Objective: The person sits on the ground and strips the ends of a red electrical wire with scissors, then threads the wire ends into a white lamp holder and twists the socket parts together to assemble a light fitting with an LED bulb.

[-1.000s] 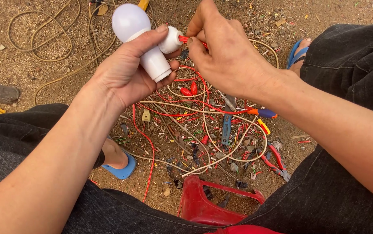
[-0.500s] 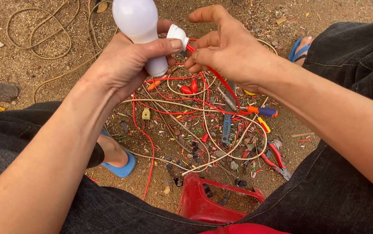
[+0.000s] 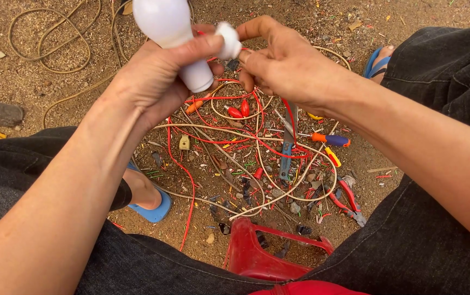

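My left hand (image 3: 156,76) grips a white light bulb (image 3: 170,34) around its base, the round globe pointing up and away. A small white lamp socket (image 3: 228,39) sits at my left thumb tip, next to the bulb base. My right hand (image 3: 287,65) pinches thin red wire (image 3: 246,54) at that socket, fingers closed on it. Both hands are raised above a tangle of red and beige wires (image 3: 235,142) lying on the dirt.
On the ground lie a blue-handled wire stripper (image 3: 286,155), an orange and blue screwdriver (image 3: 330,139), red-handled pliers (image 3: 348,199) and a beige plug (image 3: 184,142). A red plastic stool (image 3: 268,257) stands between my knees. Beige cable loops (image 3: 49,38) lie far left. Blue sandals are on both feet.
Both hands have lifted the bulb and socket higher and farther away. The socket has shifted from beside the bulb base toward my left thumb tip, and my right fingers have closed on the wire.
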